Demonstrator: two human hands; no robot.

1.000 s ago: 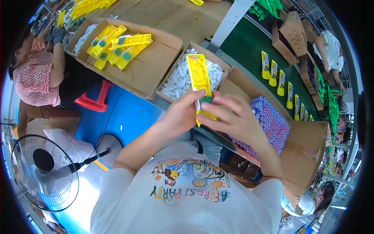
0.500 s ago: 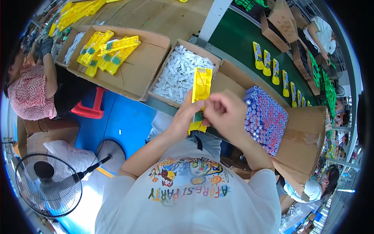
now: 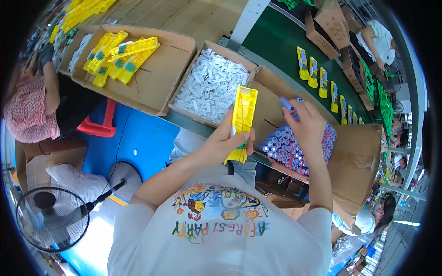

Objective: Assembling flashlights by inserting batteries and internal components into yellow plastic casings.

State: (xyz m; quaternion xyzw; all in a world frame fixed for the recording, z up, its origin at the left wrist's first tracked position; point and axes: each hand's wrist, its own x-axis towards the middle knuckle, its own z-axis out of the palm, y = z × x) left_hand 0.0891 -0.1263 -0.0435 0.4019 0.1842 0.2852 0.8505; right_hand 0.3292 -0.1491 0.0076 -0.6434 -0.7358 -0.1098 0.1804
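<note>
Upright in my left hand (image 3: 228, 142) is a long yellow plastic housing (image 3: 244, 110), its ribbed hollow side showing. A small green circuit board (image 3: 242, 145) sits near its lower end, partly behind my thumb. My right hand (image 3: 307, 120) is over the packed purple cylindrical batteries (image 3: 278, 142), its fingers closed on one purple battery (image 3: 287, 105) that tilts above the others. Thin red wires hang along the near side of the battery stack.
Small white plastic parts fill a carton (image 3: 172, 99) beyond my left hand. Further left, a carton (image 3: 159, 83) holds several yellow housings with boards. A green conveyor (image 3: 276, 46) carries yellow pieces. A co-worker (image 3: 34, 110) sits at left; a fan (image 3: 53, 218) stands below.
My right hand has left the yellow housing, moved right to the batteries and taken hold of one. My left hand still holds the housing, now slightly further right.
</note>
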